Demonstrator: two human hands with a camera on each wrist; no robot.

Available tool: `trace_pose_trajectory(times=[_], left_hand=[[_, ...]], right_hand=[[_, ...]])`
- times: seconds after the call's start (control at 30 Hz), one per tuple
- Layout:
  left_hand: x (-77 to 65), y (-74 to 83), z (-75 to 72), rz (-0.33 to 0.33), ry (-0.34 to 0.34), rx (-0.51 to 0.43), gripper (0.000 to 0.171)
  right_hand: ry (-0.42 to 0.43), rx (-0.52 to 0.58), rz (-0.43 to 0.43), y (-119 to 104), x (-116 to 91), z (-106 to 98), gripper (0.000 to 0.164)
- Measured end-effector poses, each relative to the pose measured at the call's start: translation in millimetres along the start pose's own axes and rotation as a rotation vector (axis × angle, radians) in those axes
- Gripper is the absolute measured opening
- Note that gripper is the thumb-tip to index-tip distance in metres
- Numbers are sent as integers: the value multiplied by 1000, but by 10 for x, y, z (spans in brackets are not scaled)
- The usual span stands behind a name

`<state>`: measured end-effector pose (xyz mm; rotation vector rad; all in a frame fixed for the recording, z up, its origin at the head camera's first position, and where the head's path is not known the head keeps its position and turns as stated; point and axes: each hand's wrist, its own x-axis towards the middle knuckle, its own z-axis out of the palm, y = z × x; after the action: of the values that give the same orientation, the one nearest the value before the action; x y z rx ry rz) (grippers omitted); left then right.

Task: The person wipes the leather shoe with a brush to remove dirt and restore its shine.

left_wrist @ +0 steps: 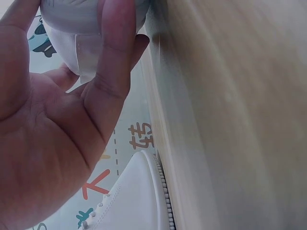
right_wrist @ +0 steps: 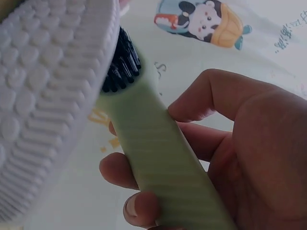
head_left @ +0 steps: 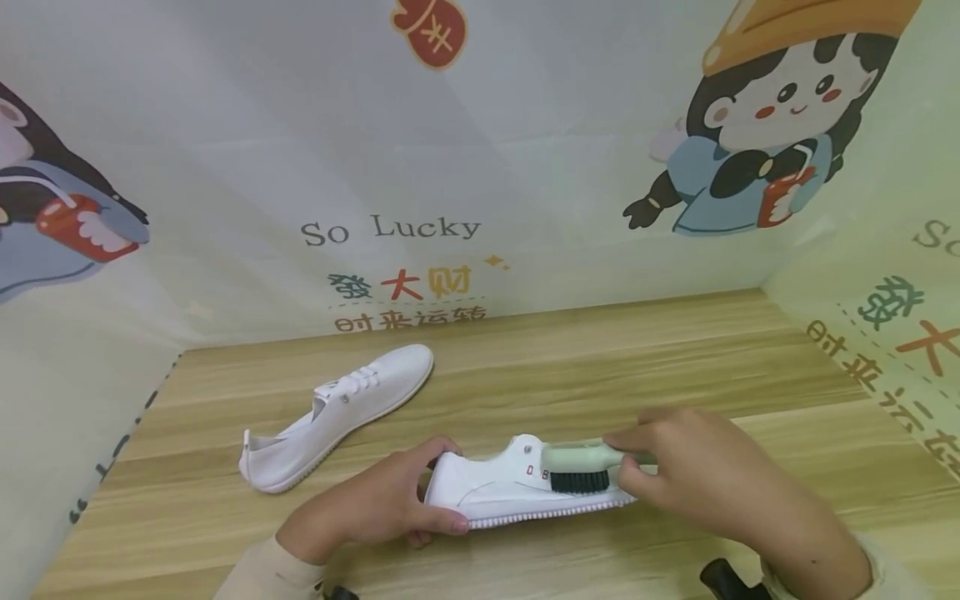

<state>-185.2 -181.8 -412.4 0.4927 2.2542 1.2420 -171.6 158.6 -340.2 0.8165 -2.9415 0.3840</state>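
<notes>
Pale printed sheeting (head_left: 555,208) is walling in the back and both sides, showing cartoon figures and the words "So Lucky". Inside it, a wood-grain table (head_left: 570,375) is spreading below the work. A spare shoe (head_left: 367,404), white, is sitting on the table at the back left. The held shoe (head_left: 510,498), also white, is tilting between the hands near the front, its knobbly sole (right_wrist: 43,86) facing the right wrist's camera; whether it is touching the wood is hard to tell. The left hand (head_left: 397,497) is curling round its heel, spread only as wide as that. The right hand (head_left: 690,467) is closing its fingers and thumb on the handle of a green brush (head_left: 581,457). With the heel the only grip showing clearly, a hard stroke could be twisting the shoe loose; a slack grasp might be letting the brush skid, and its stiff black bristles (head_left: 580,482) could be scuffing the white side beside small red marks (head_left: 530,470).
</notes>
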Motion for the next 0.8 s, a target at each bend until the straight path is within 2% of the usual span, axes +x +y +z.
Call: trace_pose_trajectory(times=[0.3,0.53,0.8], left_hand=[[-1,9,-1,23,-14,18,58],[1,16,2,37,-25,9,56],[3,12,-7,55,-25,17,56]], right_hand=[[39,-2,-52,-154,36,193,30],[126,-28,-127,-252,51,331,29],[132,-29,-118,-293,53,339,31]])
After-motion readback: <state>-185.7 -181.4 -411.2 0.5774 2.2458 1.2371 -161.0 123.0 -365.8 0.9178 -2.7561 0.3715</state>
